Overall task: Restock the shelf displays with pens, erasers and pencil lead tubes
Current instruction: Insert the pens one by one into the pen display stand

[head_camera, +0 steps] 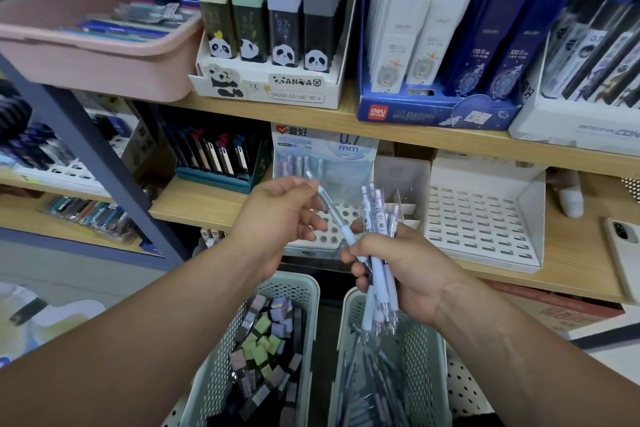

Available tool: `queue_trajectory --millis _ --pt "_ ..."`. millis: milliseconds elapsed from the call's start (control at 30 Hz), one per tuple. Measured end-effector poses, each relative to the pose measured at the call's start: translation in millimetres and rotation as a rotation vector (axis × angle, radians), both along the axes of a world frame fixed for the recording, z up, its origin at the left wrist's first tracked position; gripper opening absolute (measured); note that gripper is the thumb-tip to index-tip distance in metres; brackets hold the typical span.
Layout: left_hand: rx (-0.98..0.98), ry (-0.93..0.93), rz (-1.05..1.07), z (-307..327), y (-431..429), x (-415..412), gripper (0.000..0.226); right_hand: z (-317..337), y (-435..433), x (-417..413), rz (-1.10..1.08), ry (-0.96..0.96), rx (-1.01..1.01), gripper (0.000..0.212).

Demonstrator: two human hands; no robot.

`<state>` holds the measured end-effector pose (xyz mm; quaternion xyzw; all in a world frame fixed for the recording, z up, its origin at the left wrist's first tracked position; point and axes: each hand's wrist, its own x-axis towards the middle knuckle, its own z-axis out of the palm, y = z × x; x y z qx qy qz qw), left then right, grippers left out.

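The white panda display box [270, 88] on the upper shelf reads "PANDA" in stylised letters on its front lip, above a label "SH241-05 | HB | 36". Inside it, the lavender-capped lead tube [283, 24] and the green-capped tube [246, 19] each show "0.7". The blue display box [433, 116] beside it bears a red "deli" logo. Its white cases [394, 28] and navy cases [485, 42] are marked "100". The white box [571, 130] at far right shows "CON" after a blurred word. On the lower shelf, the card pen display [322, 146] carries "爱好" and "0.7 mm". A barcode label on the pen bundle [379, 215] reads "0.7".
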<state>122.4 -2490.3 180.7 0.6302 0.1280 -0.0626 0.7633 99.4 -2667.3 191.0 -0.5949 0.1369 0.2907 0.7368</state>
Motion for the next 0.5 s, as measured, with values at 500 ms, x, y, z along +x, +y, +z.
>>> queue_trajectory --millis 500 --pt "0.658 -0.344 0.337 -5 15 18 0.018 -6 -16 11 -0.057 0.060 -0.149 0.027"
